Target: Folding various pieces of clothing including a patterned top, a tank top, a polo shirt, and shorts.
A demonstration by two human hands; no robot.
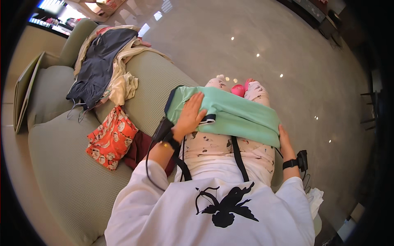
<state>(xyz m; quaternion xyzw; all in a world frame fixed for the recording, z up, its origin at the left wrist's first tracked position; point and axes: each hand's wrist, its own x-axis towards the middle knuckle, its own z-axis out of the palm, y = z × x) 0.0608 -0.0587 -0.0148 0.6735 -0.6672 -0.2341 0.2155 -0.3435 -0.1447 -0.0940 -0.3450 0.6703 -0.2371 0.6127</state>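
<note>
A mint-green shirt (242, 112) with dark navy trim lies folded into a wide band across my lap, over pale printed trousers (209, 144). My left hand (191, 115) rests flat on its left part, fingers stretched, beside a cuff (208, 119) edged in navy and white. At the shirt's right end, my right hand (284, 137) touches the side edge with its fingers stretched along it; part of those fingers is hidden by the cloth.
I sit on a grey-green sofa (69, 164). To my left lie a red floral cloth item (111, 139), a maroon cloth (139, 149) and a heap of clothes with a dark garment (100, 61) and cream ones (123, 84). Pink footwear (238, 90) shows beyond my knees on the grey floor (312, 82).
</note>
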